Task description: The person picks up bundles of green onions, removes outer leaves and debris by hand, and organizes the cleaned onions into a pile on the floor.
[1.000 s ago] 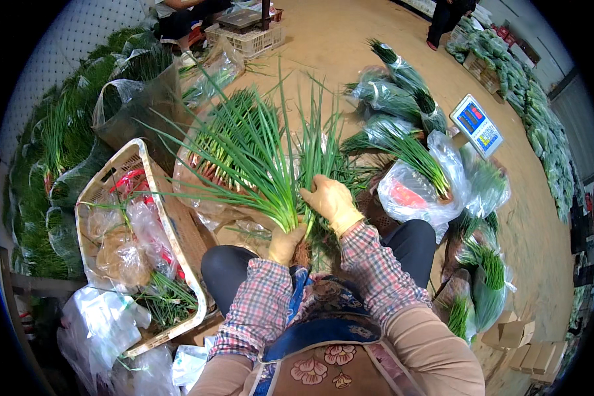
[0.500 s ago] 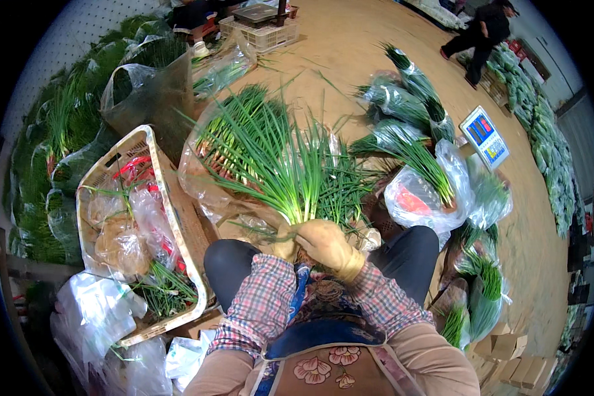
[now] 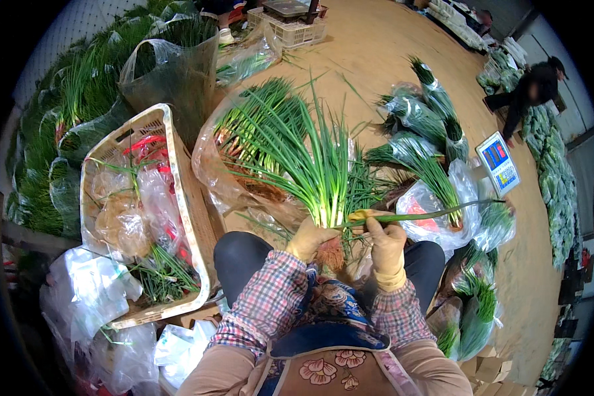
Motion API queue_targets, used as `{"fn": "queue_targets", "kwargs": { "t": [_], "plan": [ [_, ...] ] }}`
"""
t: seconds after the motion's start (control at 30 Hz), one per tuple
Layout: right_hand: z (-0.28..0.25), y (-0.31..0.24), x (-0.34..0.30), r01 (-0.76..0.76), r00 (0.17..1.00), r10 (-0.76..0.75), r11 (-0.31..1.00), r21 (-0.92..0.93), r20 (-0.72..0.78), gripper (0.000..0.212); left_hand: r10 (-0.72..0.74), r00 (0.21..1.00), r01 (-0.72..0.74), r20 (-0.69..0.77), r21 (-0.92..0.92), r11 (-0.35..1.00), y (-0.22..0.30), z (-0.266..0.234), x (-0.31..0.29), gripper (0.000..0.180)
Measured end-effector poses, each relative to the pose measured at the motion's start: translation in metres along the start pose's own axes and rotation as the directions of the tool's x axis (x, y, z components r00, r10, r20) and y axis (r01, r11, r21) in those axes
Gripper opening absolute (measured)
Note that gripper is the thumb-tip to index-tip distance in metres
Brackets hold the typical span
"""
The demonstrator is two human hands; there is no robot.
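My left hand (image 3: 308,240), in a pale yellow glove, is closed around the white lower stalks of a bunch of green onions (image 3: 325,188). The leaves fan out away from me, and the reddish-brown roots (image 3: 331,255) hang toward my lap. To the right, my gloved right hand (image 3: 386,247) pinches a long flat green leaf (image 3: 426,215) with a yellowish stretch near the fingers. That leaf runs from the bunch's stalks out past the hand to the right. Beyond the bunch, more green onions (image 3: 261,122) lie on a clear plastic sheet (image 3: 208,142).
A cream plastic crate (image 3: 171,142) holding bags and loose greens stands at left. Wrapped bundles (image 3: 412,115) lie at right, near a small printed sign (image 3: 499,164). Another person (image 3: 534,89) bends beside stacked greens (image 3: 553,158) at the far right.
My hands have come apart: the right has moved right, drawing the long leaf out sideways. The bunch's roots now show. The view has shifted, and the other person is now bent over.
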State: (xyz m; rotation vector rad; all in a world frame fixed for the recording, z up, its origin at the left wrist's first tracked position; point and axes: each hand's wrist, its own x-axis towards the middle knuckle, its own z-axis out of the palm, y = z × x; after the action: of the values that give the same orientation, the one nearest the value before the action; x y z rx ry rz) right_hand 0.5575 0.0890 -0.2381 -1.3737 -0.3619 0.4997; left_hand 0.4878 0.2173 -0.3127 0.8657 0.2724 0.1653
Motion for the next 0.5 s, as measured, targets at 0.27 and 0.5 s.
{"fn": "queue_targets", "kwargs": {
  "t": [0.27, 0.5],
  "plan": [
    [-0.03, 0.017, 0.039, -0.005, 0.99, 0.032, 0.981, 0.194, -0.137, 0.02, 0.001, 0.994, 0.012, 0.112, -0.111, 0.994, 0.011, 0.009, 0.002, 0.026],
    [-0.035, 0.028, 0.065, -0.025, 0.975, 0.075, 0.972, 0.234, -0.208, 0.017, -0.048, 0.992, 0.059, 0.113, -0.096, 0.994, 0.003, 0.005, 0.015, 0.022]
  ]
}}
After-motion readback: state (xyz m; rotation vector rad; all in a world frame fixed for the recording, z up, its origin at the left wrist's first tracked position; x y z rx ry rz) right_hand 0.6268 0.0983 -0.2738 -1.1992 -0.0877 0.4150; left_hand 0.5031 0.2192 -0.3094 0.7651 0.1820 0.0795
